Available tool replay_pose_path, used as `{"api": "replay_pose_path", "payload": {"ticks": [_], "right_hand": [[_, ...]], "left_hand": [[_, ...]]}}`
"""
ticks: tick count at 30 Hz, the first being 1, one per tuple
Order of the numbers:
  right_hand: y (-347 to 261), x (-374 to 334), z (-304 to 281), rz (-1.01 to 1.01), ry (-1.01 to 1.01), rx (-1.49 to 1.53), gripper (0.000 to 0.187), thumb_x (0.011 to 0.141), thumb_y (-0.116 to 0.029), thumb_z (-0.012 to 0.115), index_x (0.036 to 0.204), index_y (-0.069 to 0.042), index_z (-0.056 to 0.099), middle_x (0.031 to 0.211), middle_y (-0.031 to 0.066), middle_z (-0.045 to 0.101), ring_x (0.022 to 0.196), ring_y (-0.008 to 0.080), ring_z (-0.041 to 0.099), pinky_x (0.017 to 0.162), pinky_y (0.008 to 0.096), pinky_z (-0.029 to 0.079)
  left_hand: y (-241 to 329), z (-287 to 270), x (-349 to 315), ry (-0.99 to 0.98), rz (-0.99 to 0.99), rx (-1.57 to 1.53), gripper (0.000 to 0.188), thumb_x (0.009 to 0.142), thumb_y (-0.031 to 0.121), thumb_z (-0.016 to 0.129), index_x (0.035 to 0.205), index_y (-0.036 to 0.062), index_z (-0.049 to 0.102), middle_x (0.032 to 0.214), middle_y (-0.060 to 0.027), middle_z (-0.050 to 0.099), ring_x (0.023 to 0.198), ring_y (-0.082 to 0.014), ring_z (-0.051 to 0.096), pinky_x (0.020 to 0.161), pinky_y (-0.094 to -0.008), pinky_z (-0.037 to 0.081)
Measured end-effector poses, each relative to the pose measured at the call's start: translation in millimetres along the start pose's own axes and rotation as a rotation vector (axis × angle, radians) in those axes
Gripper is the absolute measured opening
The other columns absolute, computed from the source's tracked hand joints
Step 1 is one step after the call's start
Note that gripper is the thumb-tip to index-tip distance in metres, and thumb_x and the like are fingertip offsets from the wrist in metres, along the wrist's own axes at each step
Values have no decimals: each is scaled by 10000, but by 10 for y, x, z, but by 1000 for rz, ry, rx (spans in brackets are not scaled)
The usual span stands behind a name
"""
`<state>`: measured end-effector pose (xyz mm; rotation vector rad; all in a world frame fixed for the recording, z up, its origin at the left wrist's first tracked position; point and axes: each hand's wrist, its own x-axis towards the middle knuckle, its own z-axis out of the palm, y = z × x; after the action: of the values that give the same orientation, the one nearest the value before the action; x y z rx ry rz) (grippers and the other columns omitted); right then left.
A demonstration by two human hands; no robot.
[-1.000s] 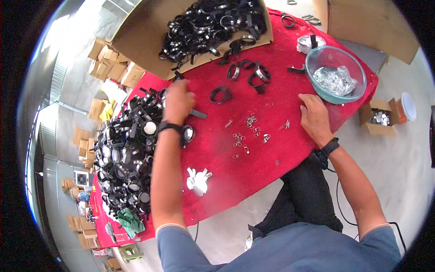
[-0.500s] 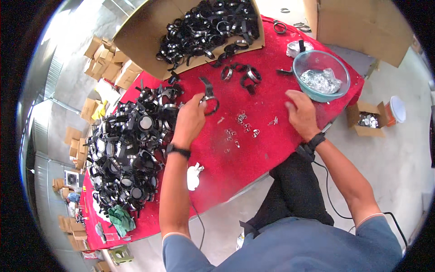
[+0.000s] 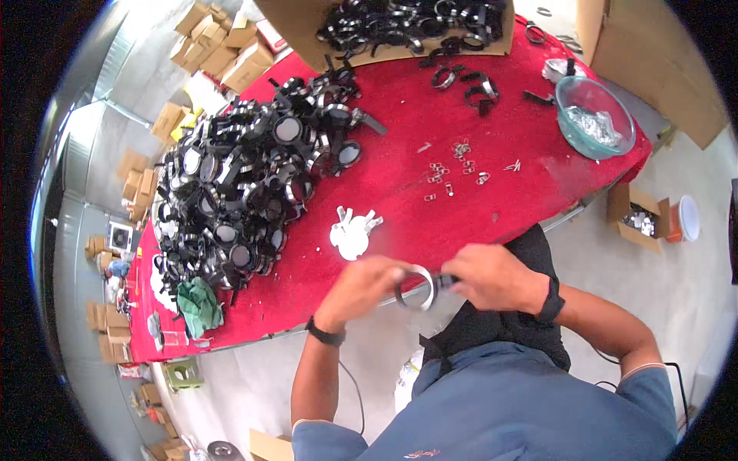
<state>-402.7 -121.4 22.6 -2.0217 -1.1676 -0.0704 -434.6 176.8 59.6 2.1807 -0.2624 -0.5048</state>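
Just beyond the near edge of the table, both hands hold a watch [image 3: 428,290] with a black strap and a silvery ring-shaped part. My left hand [image 3: 361,286] pinches the ring's left side. On the other side, my right hand [image 3: 496,278] is closed on the black strap. Motion blurs the watch a little. A large heap of similar black-strapped watches [image 3: 254,180] with round grey faces covers the left of the table. Between heap and hands lies a white piece with several prongs [image 3: 354,234]. Small metal buckles [image 3: 438,172] are scattered mid-table.
A cardboard box [image 3: 304,34] full of black-strapped pieces stands at the far side. At the right is a teal bowl [image 3: 565,131] with a clear bag of shiny bits. A green cloth [image 3: 198,309] lies at the left corner. Small box [image 3: 619,203] and bucket [image 3: 686,219] stand on the floor.
My left hand has brought the watch from beside the heap to the near table edge. My right hand has come in from beside the bowl and taken the strap. The view has shifted.
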Motion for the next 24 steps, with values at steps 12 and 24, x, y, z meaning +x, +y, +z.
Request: {"api": "replay_pose_path", "payload": {"ticks": [12, 24], "right_hand": [[431, 666, 547, 481, 372, -165, 358, 911, -198, 803, 1139, 9, 621, 982, 217, 682, 891, 451, 691, 759, 552, 549], [-160, 735, 383, -114, 274, -17, 377, 845, -116, 811, 1210, -76, 722, 1256, 186, 700, 1134, 351, 702, 976, 445, 599]], "left_hand": [[-817, -171, 79, 744, -348, 356, 466, 780, 299, 942, 1070, 11, 719, 876, -151, 786, 797, -296, 763, 740, -408, 588], [-322, -135, -119, 129, -163, -177, 90, 897, 75, 761, 955, 7, 769, 868, -92, 742, 756, -130, 664, 731, -320, 551]]}}
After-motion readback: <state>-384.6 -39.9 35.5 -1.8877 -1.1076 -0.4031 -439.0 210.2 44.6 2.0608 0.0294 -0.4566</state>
